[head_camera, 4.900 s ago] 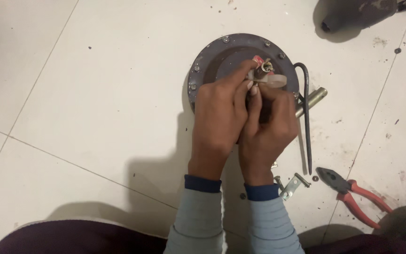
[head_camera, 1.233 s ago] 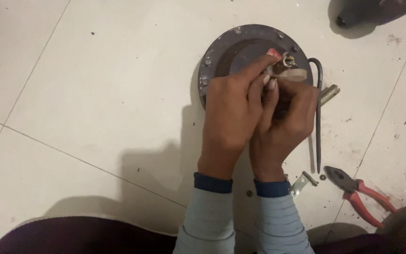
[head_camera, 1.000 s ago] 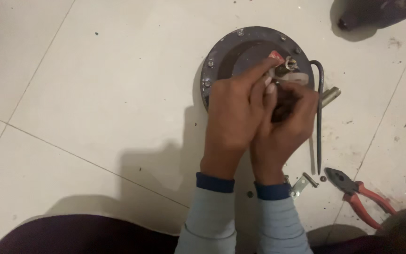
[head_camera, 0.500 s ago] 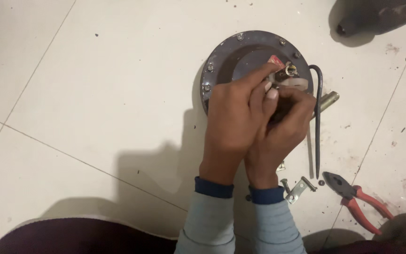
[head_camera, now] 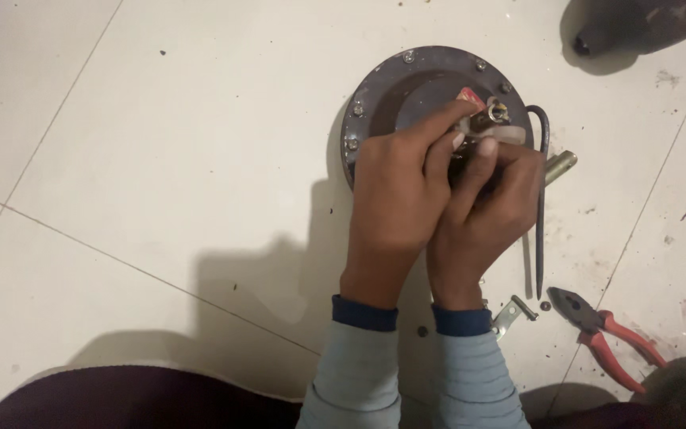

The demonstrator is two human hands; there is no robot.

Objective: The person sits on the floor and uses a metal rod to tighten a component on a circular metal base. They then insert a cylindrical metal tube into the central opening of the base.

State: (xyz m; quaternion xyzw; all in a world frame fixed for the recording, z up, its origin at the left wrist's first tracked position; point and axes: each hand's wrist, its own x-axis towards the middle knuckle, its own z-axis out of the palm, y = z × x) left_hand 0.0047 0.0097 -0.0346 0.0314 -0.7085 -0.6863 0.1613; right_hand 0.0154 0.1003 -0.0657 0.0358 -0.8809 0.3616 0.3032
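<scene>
Disc: round dark metal plate (head_camera: 391,87) lying flat on the pale tiled floor (head_camera: 160,159), upper middle of the view; small bolts ring its rim; its lower right part is hidden under the two hands
Left hand: left hand (head_camera: 397,195) curled over the plate's centre, its fingers reaching up and right to pinch at the small fitting; closed in a grip, though exactly what sits under the palm cannot be made out
Fitting: small metal terminal (head_camera: 492,114) with a ring-shaped end standing up near the plate's right rim, a bit of red just beside it; a pale piece lies under the fingertips
Right hand: right hand (head_camera: 490,214) pressed against the left one, fingers bent tight around the same fitting from below; knuckles touching the left hand's fingers
Sleeves: light grey sleeves with dark blue cuffs; a dark maroon cloth along the bottom edge
Rod: thin dark bent rod (head_camera: 541,230) running down the floor just right of the right hand, its hooked top touching the plate's rim
Tube: short brass-coloured cylinder (head_camera: 559,167) right beside the rod
Bracket: small bent metal piece (head_camera: 511,313) near the right cuff
Pliers: red-handled pliers (head_camera: 609,343) on the floor at lower right, apart from both hands
</scene>
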